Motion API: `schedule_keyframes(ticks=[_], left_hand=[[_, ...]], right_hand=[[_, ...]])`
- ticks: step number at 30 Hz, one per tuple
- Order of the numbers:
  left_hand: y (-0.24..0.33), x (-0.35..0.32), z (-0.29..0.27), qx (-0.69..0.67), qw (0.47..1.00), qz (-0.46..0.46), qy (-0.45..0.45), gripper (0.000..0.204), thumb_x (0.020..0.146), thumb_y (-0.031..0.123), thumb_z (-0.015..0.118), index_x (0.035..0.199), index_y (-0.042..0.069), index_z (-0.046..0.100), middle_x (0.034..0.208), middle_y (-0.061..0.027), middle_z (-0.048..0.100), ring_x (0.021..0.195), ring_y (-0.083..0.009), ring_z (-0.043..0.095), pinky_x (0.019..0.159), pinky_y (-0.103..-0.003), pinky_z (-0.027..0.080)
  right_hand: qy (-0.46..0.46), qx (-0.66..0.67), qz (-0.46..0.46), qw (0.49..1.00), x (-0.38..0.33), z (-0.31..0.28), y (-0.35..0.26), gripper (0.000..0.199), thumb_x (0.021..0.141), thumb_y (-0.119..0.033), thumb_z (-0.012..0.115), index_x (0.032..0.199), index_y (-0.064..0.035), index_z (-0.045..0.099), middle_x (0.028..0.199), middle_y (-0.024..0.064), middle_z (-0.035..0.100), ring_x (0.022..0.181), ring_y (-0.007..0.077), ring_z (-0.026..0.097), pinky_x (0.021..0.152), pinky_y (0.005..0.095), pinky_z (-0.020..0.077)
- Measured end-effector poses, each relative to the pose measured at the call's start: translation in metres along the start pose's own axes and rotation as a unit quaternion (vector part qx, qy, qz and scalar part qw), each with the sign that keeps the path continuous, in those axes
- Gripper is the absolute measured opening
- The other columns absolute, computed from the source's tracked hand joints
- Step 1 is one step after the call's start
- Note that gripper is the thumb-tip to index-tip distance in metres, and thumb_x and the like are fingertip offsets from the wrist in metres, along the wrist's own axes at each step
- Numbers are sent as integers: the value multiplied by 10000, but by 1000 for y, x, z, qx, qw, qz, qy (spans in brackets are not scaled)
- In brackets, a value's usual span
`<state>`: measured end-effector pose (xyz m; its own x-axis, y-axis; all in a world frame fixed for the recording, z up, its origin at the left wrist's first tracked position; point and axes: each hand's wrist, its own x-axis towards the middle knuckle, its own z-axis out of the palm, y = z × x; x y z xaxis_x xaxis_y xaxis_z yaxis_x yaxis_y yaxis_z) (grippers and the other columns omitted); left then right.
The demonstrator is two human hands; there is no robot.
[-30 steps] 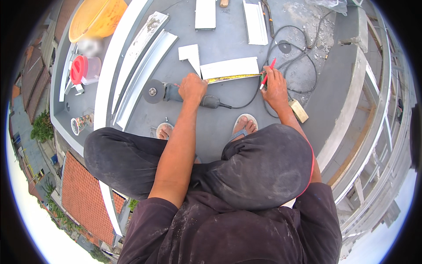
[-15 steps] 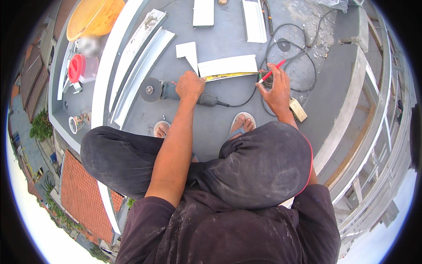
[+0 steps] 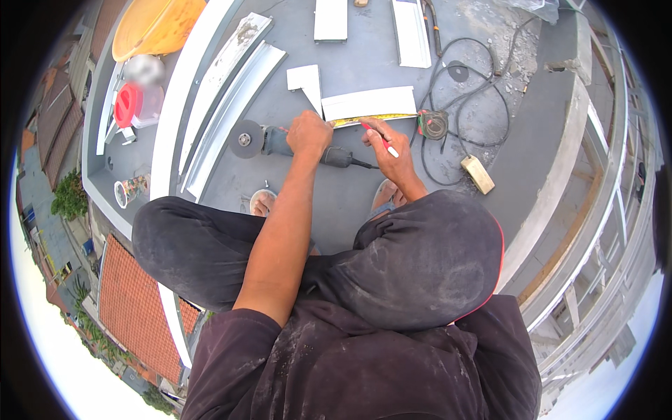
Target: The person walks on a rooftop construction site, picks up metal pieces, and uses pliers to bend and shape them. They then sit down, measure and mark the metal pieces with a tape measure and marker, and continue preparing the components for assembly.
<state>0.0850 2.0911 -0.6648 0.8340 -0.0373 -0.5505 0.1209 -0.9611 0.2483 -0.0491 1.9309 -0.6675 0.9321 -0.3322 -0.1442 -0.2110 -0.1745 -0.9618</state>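
My left hand (image 3: 311,133) is closed at the left end of a yellow tape measure blade (image 3: 383,117), which is stretched along the near edge of a short white metal profile (image 3: 369,103). The tape's case (image 3: 433,124) lies at the profile's right end, with no hand on it. A red pen (image 3: 384,143) with a white end is held in my right hand (image 3: 396,162), its other end close to the blade's middle. Partly behind my left wrist, an angle grinder (image 3: 278,142) lies on the grey floor, its disc (image 3: 246,138) to the left.
Long white profiles (image 3: 238,105) lie at left, with shorter white pieces (image 3: 330,19) farther away. A black cable (image 3: 465,91) loops at right beside a pale block (image 3: 477,174). Beyond a low white ledge stand a yellow basin (image 3: 154,28) and a red-lidded tub (image 3: 128,105).
My right hand has moved left from beside the tape case to the middle of the blade, turning the pen, and the case is now uncovered. My left hand stays at the blade's end.
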Motion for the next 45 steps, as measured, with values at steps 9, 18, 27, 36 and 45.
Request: schedule_keyframes(ticks=[9,18,27,36,45], left_hand=[[-2,0,2,1,1000,9,8,398,899,385,850,1057,23,797,1100,-218,796,1058,-390,768,907,-504,606],[-2,3,2,-5,1000,8,2,394,891,381,859,1043,23,795,1101,-223,796,1057,-392,769,897,-509,607],[-2,3,3,-1,1000,11,3,389,892,385,860,1028,25,803,1094,-218,799,1040,-391,772,886,-506,609],[-4,5,4,0,1000,4,7,384,895,385,860,1024,27,805,1087,-217,798,1048,-388,770,893,-505,608],[-4,7,7,18,1000,12,-12,434,907,421,841,1103,39,776,1138,-194,792,1076,-381,762,910,-501,598]], right_hand=[[26,-60,-2,998,18,-7,23,214,925,-167,731,1071,-18,773,902,141,793,775,232,748,741,352,556],[6,-62,-24,998,24,-6,33,249,896,-176,702,1086,-27,763,806,134,753,692,208,695,694,358,537],[-12,-76,-18,997,25,-10,38,252,898,-192,701,1089,-41,768,798,131,750,682,202,673,687,359,529],[-28,-77,0,997,26,-9,27,256,898,-199,697,1084,-40,774,858,138,777,755,219,716,732,367,547],[24,-110,0,994,15,-48,17,182,879,-103,701,1027,-22,767,881,122,790,793,243,753,753,362,578]])
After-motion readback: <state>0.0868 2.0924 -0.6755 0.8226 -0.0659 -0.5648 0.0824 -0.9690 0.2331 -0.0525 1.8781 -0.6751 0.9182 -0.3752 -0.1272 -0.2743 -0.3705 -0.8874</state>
